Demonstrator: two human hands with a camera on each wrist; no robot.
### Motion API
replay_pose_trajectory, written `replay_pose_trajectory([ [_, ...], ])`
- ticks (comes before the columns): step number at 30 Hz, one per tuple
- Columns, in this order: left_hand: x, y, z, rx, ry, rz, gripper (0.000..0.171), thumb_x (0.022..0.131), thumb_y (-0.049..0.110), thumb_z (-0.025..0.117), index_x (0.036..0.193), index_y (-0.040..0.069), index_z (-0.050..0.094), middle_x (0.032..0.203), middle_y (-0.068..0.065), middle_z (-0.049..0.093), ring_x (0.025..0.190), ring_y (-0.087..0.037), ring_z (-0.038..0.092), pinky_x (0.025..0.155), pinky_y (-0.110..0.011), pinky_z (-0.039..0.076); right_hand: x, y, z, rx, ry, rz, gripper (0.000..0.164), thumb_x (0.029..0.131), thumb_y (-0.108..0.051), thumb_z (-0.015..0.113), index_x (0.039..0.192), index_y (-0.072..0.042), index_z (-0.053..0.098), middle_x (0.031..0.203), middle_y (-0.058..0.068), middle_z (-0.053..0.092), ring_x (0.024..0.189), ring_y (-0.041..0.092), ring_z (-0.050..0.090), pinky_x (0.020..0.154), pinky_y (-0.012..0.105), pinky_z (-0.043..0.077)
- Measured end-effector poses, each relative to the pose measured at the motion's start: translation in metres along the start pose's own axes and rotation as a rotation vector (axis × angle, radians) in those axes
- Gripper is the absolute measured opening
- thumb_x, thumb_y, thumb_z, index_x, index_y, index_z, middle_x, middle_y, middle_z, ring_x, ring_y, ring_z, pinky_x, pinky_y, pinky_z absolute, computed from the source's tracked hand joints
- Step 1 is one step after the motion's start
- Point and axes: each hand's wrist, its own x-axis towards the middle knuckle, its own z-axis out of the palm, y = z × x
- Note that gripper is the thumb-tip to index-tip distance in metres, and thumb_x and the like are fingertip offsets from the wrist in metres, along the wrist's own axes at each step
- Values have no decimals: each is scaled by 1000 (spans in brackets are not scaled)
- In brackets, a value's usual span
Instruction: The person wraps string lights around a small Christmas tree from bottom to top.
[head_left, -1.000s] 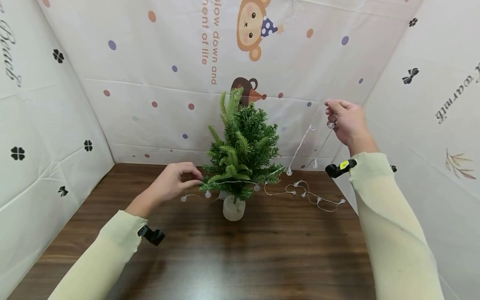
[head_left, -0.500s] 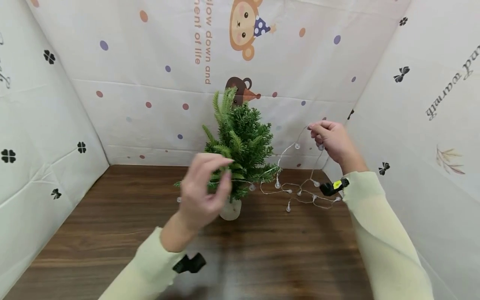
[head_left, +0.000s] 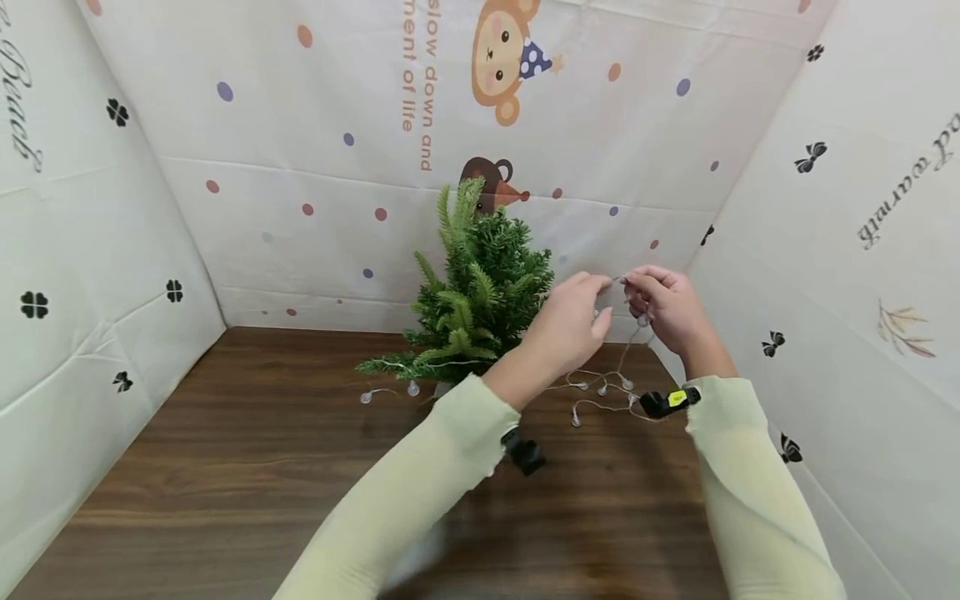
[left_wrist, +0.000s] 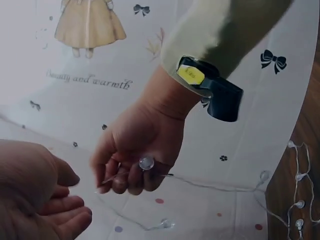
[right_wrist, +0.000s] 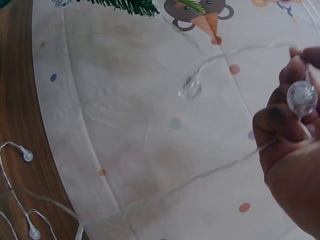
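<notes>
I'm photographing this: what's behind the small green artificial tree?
White printed cloth, with an orange-hatted brown animal face partly showing; whatever else is directly behind the tree is covered.

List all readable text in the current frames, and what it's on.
"slow down and": back cloth, printed sideways.
"ment of life": back cloth, start cut off.
"and warmth": right-hand cloth, left wrist view; preceding word blurred, perhaps "Beauty".
Left-hand cloth: script cut off, too unclear to read.
Yellow label, black wrist camera: too small to read.
</notes>
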Motion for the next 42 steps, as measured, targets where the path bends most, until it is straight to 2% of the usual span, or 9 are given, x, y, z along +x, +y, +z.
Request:
replay_pose_trajectory([
  [6,32,16,17,132,-107,-141,36,106,23,57,142,18,58,133,4,61,120,-8,60,94,-15,51,-6,5,2,118,-57,-105,30,107,-4,49,85,-7,70,68,1,59,55,17,35,50,34,17],
  [10,36,14,23,147,-67,-170,23,105,19,59,126,21,68,116,6,68,100,-6,66,75,-15,53,-8,6,5,146,-103,-146,29,105,0,49,84,-5,69,68,2,58,56,18,36,49,34,17],
  [13,35,9,25,192,-32,-137,20,102,14,64,119,21,71,112,6,72,95,-8,70,74,-17,55,-9,11,1,162,-127,-163,28,103,3,49,84,-3,68,69,3,60,56,17,40,50,33,21],
  [21,34,1,27,278,2,-43,26,95,9,72,119,20,72,115,7,73,102,-10,70,86,-17,56,-23,66,-39,5,-184,9,42,111,-17,42,89,-12,77,76,-2,72,59,7,54,53,18,43],
  [25,33,1,26,270,-6,-31,27,95,9,71,120,20,72,116,6,72,104,-9,69,86,-17,55,-38,96,-56,-41,-188,94,43,110,-12,43,85,-13,78,70,-5,66,61,7,55,54,20,45],
  [30,34,2,24,253,-18,-47,31,95,10,73,124,20,71,120,6,71,108,-8,69,89,-16,55,-54,127,-71,-125,-126,217,36,106,-9,53,74,-2,68,68,-5,63,61,7,53,50,21,42],
  [34,34,1,23,247,-20,-44,31,94,11,75,123,20,70,121,6,70,109,-9,69,90,-16,54,-65,148,-82,55,-177,238,47,111,-19,43,68,-7,57,68,-2,57,63,17,45,64,28,43],
  [37,33,0,24,259,-13,-26,28,94,12,75,121,19,71,120,5,71,109,-9,69,89,-16,55,-70,156,-88,243,-289,213,54,114,-22,27,65,-7,43,62,2,41,61,27,28,67,39,29],
  [42,31,-2,27,281,-29,-2,21,98,11,69,117,19,71,116,6,72,104,-9,70,84,-16,56,-56,128,-94,449,-349,205,53,115,-28,14,68,-9,31,66,3,20,63,22,14,67,36,15],
])
